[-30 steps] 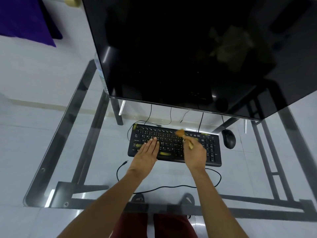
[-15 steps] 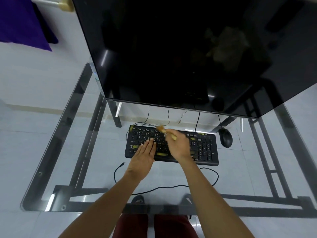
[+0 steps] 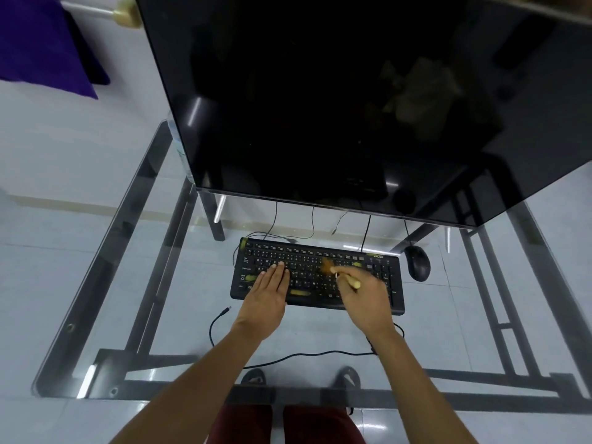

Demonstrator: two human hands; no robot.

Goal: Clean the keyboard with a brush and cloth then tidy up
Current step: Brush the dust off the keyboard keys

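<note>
Item one: a black keyboard (image 3: 317, 277), lying flat on a glass-topped table (image 3: 96, 283) with a dark metal frame, just in front of the lower edge of a large dark monitor (image 3: 336, 100). Yellowish smears showed on several keys and along the bottom row.

Item two: the left hand (image 3: 267, 293), open and laid flat, palm down, fingers together and stretched over the left half of the keyboard, touching the keys.

Item three: the right hand (image 3: 365, 299), closed around the pale wooden handle of a small brush (image 3: 339, 274). The handle's end stuck out past the knuckles; the tan bristles (blurred) sat against the keys near the middle of the board, just right of the left fingertips.

Item four: a black mouse (image 3: 417, 263), on the glass just beside the keyboard's right end, not touching it.

Item five: a loose black cable (image 3: 288, 355), curving across the glass between the keyboard and the near table edge, its free plug lying near the keyboard's lower left corner.

Item six: a purple cloth (image 3: 41, 46), hanging at the far upper left, well apart from the table.

Item seven: the person's dark red shorts (image 3: 288, 424) and two sandalled feet, seen through the glass below.
</note>
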